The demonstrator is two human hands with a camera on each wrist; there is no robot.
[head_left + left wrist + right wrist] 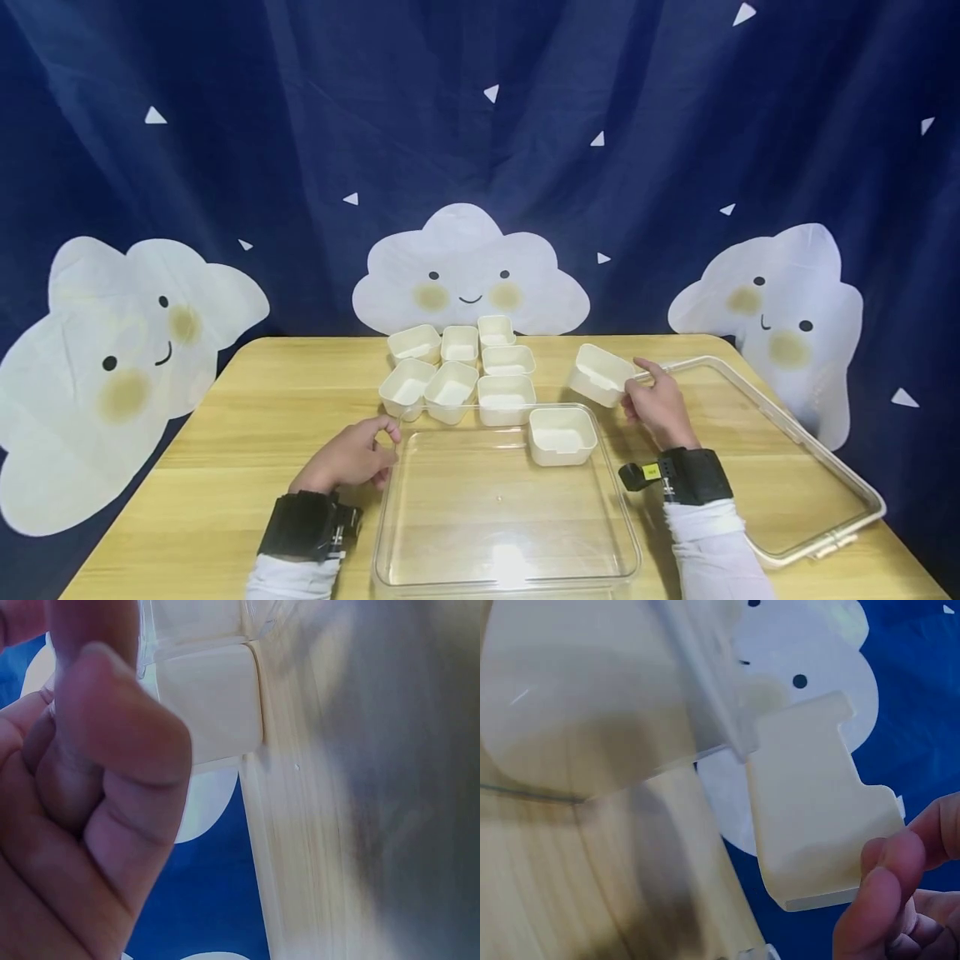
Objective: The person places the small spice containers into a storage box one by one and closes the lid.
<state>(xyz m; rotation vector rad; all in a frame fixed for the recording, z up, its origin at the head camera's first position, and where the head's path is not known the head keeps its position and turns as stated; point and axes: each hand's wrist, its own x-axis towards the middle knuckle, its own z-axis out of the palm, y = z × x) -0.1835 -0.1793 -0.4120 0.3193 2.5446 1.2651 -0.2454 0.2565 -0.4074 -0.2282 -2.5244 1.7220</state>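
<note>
Seven cream cups [452, 390] stand behind the clear bin [450, 517]; we count an eighth cup [562, 435] inside its far right corner. Beyond that corner the right hand [662, 408] pinches a ninth cup [600, 375] by its edge. Left hand [348, 457] loosely curled at the bin's left rim; whether it grips, we cannot tell.

The right hand [662, 408] pinches a cream, rounded-rectangular plastic container [598, 373] by its right end, tilted, beyond the far right corner of a clear, open-topped plastic box [450, 517]. A matching upright container [562, 437] sits inside that corner. The left hand [348, 454] is at the box's left side.
</note>
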